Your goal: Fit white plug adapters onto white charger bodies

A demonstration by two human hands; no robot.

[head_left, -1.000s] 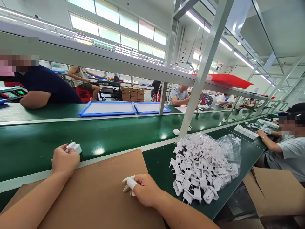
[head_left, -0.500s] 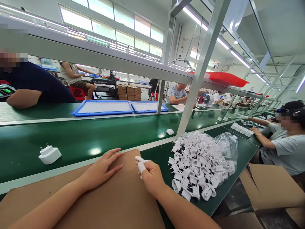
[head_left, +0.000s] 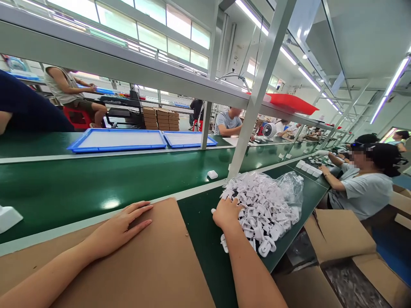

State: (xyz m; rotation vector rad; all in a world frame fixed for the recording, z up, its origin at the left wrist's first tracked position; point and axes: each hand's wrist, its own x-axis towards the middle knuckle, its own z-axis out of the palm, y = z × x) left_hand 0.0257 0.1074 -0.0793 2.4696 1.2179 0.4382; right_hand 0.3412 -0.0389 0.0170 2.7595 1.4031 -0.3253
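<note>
My left hand (head_left: 123, 224) lies flat on a brown cardboard sheet (head_left: 154, 265), fingers stretched out toward its far edge. To the right, my right hand (head_left: 227, 214) reaches onto the near left side of a heap of white plastic parts (head_left: 263, 209), which look like charger housings. Its fingers are apart and their tips are partly hidden among the parts. The thumb wears a white cover. Clear plastic bag film (head_left: 293, 188) lies over the back right of the heap.
A green conveyor belt (head_left: 154, 171) runs beyond the cardboard, carrying a white block (head_left: 212, 174) and a white adapter (head_left: 9, 218). A slanted metal post (head_left: 245, 132) rises behind the heap. Blue-rimmed trays (head_left: 118, 140) lie beyond. An open carton (head_left: 343, 235) stands at lower right; co-workers sit nearby.
My right hand has left the cardboard's right edge and moved right onto the heap of white parts. My left hand stays on the cardboard. The view has turned to the right.
</note>
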